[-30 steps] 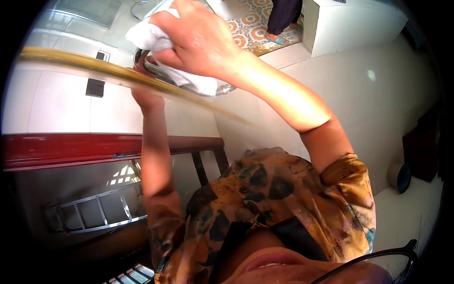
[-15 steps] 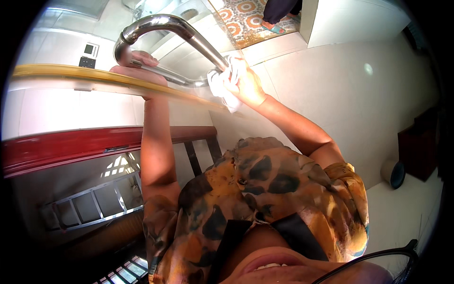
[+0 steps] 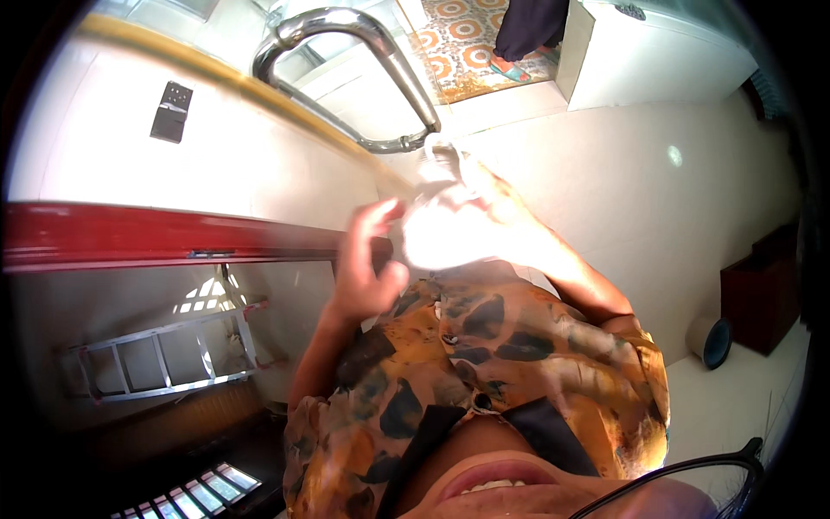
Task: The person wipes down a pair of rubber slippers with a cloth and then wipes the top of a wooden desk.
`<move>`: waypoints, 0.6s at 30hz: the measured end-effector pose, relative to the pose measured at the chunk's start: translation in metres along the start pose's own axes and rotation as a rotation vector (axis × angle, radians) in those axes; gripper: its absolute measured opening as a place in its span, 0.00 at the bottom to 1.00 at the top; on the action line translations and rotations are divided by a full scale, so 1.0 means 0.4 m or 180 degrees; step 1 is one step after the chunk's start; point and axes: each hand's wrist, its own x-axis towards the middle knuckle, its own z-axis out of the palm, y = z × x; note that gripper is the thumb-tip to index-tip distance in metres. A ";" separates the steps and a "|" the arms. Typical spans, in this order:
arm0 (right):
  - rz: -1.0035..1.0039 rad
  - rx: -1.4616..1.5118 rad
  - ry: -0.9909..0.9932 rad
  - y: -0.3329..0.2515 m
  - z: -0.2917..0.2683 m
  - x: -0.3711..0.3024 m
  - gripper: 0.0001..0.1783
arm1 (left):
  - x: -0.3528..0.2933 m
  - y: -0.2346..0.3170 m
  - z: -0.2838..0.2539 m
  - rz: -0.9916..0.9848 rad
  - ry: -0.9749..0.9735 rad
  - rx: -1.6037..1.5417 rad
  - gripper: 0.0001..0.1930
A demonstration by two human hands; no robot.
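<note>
A white cloth [image 3: 439, 232] hangs bunched from my right hand [image 3: 501, 203], whose fingers are closed on it. Strong glare washes out much of the cloth and the hand. My left hand [image 3: 367, 268] is off to the cloth's left, slightly blurred, with thumb and fingers apart and nothing between them. Just beyond the cloth, a shiny bent-tube metal handle [image 3: 410, 82] stands out from a glass door; neither hand appears to grip it. The door's yellowish edge [image 3: 207, 69] runs slantwise from the upper left toward the cloth.
A red door frame rail [image 3: 130, 233] crosses the left side, and behind it lies an aluminium ladder [image 3: 160, 355]. Another person's leg and sandal [image 3: 510, 69] show on patterned tiles [image 3: 450, 43]. To the right are a bucket-like container [image 3: 713, 342] and a dark red box [image 3: 756, 303].
My left hand has come off the handle and moved back toward my chest. My right hand has drawn the cloth away from the handle, nearer to me. The glass door's edge has swung its angle.
</note>
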 end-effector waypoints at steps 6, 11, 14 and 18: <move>-0.2755 -0.3825 -0.0835 -0.014 0.076 0.016 0.16 | -0.066 -0.021 0.038 -0.1113 -0.0455 -0.0589 0.33; -0.3381 -0.4131 -0.0491 -0.060 0.089 0.059 0.13 | -0.099 -0.040 0.008 -0.1528 0.0025 -0.0882 0.19; -0.4157 -0.2960 0.0668 -0.168 0.053 0.102 0.14 | -0.084 -0.101 -0.020 -0.1458 0.0805 -0.3899 0.21; -0.3410 -0.4262 0.1603 -0.199 -0.044 0.220 0.23 | -0.073 -0.236 -0.063 -0.1934 0.1040 -0.4628 0.23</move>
